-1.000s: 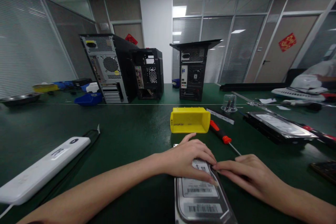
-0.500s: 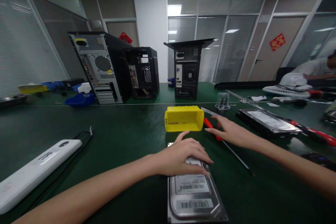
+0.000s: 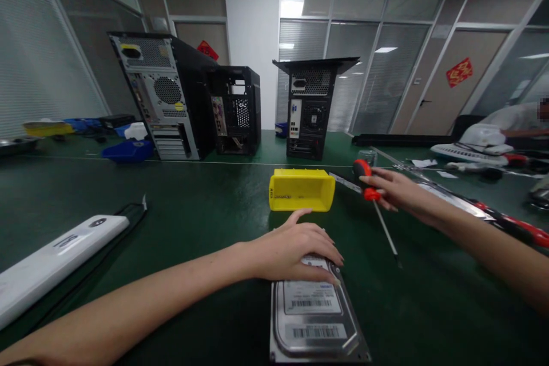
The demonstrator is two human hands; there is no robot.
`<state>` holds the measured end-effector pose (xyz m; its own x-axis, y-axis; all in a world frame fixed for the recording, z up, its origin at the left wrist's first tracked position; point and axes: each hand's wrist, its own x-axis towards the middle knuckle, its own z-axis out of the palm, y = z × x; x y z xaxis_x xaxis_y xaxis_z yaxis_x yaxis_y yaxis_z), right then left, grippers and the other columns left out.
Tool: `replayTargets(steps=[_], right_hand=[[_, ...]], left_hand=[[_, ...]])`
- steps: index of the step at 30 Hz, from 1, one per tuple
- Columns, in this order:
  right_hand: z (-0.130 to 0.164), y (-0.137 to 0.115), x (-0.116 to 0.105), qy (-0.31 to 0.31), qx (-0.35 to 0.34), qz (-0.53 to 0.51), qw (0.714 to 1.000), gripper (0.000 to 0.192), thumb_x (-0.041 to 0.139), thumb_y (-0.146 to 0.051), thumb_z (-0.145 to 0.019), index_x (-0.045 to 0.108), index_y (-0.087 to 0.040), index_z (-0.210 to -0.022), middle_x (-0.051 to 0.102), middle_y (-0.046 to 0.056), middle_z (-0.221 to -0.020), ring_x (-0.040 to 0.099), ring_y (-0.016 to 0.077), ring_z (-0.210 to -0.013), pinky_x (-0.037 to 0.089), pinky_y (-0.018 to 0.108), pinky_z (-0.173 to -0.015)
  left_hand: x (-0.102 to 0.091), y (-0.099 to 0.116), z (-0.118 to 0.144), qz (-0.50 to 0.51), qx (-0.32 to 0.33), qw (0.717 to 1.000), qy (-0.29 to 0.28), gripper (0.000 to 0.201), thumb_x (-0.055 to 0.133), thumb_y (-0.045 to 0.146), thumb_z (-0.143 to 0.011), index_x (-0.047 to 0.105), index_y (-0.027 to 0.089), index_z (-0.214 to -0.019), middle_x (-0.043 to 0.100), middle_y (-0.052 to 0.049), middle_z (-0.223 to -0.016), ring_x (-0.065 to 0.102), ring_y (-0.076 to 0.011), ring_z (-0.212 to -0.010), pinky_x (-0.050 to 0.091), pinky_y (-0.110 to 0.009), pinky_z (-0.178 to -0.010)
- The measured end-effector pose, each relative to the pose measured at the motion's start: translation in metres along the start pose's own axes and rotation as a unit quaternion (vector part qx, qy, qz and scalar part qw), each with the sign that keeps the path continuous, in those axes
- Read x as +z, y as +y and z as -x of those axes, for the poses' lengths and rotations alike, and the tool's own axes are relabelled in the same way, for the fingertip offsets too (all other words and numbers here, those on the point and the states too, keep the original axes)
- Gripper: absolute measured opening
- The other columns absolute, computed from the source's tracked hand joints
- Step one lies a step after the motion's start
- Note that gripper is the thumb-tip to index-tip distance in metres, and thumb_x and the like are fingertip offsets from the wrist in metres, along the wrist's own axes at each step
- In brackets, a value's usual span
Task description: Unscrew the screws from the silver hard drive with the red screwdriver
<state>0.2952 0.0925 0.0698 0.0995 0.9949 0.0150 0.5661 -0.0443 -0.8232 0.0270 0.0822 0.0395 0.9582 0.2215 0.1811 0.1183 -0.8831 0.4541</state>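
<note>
A: At the far left of the green bench (image 3: 206, 206), a long white device (image 3: 51, 254) lies flat beside a black cable, well apart from either hand. Behind it, three computer towers (image 3: 165, 97) stand with their rear panels facing the camera, ports in plain view.

B: And the centre?

A: The left hand (image 3: 295, 251) lies spread, palm down, over the far end of a hard drive (image 3: 315, 320), label side up on the mat; it presses rather than grips, seemingly to keep the drive from sliding. Just beyond the fingertips sits a yellow parts bin (image 3: 301, 190), open side toward the person, within easy reach.

B: The right?

A: The right hand (image 3: 392, 189) is closed around the red handle of a screwdriver (image 3: 373, 197), lifted clear of the bench, shaft angled down toward the drive's side. Further right lies a second hard drive (image 3: 450, 197), partly hidden by the forearm, and another person's sleeve (image 3: 508, 117) rests at a separate workplace
</note>
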Motion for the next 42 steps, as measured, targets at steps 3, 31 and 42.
replayTargets(steps=[3, 31, 42], right_hand=[[0.027, -0.016, -0.006, 0.051, -0.074, -0.082, 0.993, 0.052, 0.051, -0.046, -0.087, 0.037, -0.025, -0.132, 0.049, -0.007, -0.054, 0.047, 0.0079, -0.041, 0.039, 0.016, -0.037], [0.084, -0.035, 0.026, 0.091, -0.399, -0.142, 0.901, 0.064, 0.065, -0.012, -0.079, 0.039, -0.041, -0.130, 0.065, 0.001, -0.090, 0.060, 0.0119, -0.049, 0.052, 0.019, -0.034], [0.083, -0.033, 0.025, 0.093, -0.390, -0.126, 0.908, 0.065, 0.066, -0.015, -0.079, 0.037, -0.042, -0.131, 0.063, 0.002, -0.092, 0.067, 0.0164, -0.069, 0.052, 0.019, -0.037]], left_hand=[[-0.001, 0.000, 0.001, -0.013, 0.010, 1.000, -0.002, 0.026, 0.058, 0.035, -0.091, 0.061, 0.025, -0.115, 0.064, -0.001, -0.123, 0.050, -0.0210, -0.124, 0.000, -0.049, -0.115], [0.003, -0.004, 0.000, -0.039, 0.015, 0.999, -0.003, 0.024, 0.056, 0.032, -0.093, 0.061, 0.025, -0.116, 0.064, -0.002, -0.123, 0.048, -0.0199, -0.124, 0.008, -0.047, -0.112], [0.003, -0.005, 0.000, -0.040, 0.017, 0.999, 0.003, 0.025, 0.057, 0.032, -0.092, 0.063, 0.025, -0.115, 0.064, -0.003, -0.122, 0.049, -0.0211, -0.124, 0.011, -0.047, -0.112]])
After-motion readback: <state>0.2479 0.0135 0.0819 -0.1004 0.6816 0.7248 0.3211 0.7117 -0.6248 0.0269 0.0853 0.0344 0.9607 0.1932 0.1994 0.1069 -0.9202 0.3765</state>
